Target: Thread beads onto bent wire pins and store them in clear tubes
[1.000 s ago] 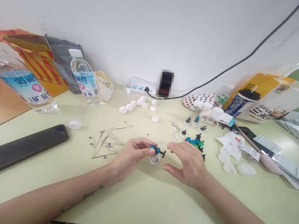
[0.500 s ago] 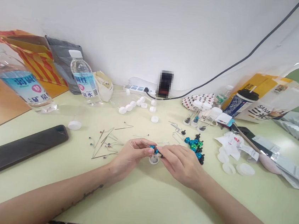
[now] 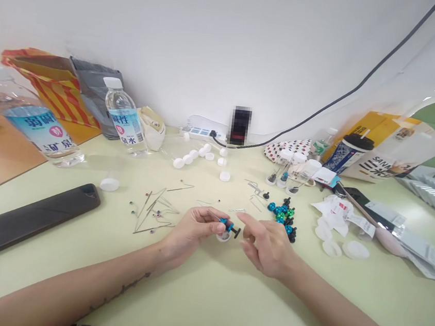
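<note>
The left hand [image 3: 193, 228] is gripping narrowly on a thin metal pin [image 3: 214, 214] carrying a small blue-and-black piece [image 3: 227, 227], holding it just above a white bottle cap [image 3: 223, 238] on the worktop [image 3: 203, 301]. The right hand [image 3: 266, 247] is hanging open beside it, holding nothing, near a heap of blue, green and black beads [image 3: 284, 215]. Bent pins [image 3: 152, 214] are lying further left.

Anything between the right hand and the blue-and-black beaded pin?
Nothing visible. The right hand is open and apart from the blue-and-black beaded pin pinched in the left hand, with no object between them. A small white cap sits under the pin, off to the side of that gap.
</note>
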Available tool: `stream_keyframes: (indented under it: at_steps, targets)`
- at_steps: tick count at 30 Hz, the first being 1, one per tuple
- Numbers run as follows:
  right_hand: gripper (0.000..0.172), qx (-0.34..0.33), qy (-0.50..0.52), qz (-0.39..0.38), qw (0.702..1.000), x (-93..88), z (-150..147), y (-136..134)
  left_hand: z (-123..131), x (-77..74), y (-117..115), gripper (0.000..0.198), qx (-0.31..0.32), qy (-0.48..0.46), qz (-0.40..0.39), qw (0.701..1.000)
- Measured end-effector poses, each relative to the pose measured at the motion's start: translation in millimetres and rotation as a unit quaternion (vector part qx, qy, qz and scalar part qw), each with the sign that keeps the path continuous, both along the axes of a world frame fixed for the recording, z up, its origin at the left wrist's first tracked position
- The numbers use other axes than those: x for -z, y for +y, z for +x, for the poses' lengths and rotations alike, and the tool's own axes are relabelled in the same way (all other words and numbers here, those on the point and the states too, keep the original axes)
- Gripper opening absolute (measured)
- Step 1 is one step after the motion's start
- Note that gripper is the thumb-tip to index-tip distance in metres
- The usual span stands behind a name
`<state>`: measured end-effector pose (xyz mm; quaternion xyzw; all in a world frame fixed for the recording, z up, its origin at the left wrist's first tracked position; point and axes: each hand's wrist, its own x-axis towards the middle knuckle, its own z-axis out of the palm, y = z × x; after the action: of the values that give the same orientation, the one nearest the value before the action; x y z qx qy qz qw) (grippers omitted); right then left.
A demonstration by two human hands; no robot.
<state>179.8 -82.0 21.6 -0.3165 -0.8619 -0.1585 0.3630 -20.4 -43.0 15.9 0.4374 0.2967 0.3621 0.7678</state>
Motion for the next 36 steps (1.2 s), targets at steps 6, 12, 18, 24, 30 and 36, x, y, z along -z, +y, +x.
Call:
stream_keyframes:
  at_steps: [6,12,18,24,30,36]
  targets:
    - [0.047,0.021,-0.027,0.035,0.999,0.4,-2.7,0.2,-0.1,-2.8,0.0,0.014,-0.012,-0.013,-0.008,1.0]
    - [0.036,-0.005,0.037,-0.005,0.999,-0.3,-1.4,-2.1,0.4,-3.7,-2.8,0.015,0.001,-0.01,-0.007,1.0]
    - [0.039,0.014,-0.025,0.048,0.998,-0.2,-3.8,-0.5,-0.8,-3.5,-0.5,0.015,-0.022,-0.02,-0.01,1.0]
    - [0.031,0.005,0.037,-0.004,0.999,-1.6,-1.1,-2.0,0.9,-5.1,-3.6,0.016,-0.005,-0.018,-0.007,1.0]
    - [0.04,0.025,-0.022,0.049,0.998,1.4,-3.2,0.2,-0.1,-6.0,-1.7,0.014,-0.02,-0.016,-0.003,1.0]
    - [0.031,0.014,0.012,0.004,1.0,-2.8,-4.0,-0.8,0.4,-3.6,-2.5,0.014,0.0,-0.01,0.018,1.0]
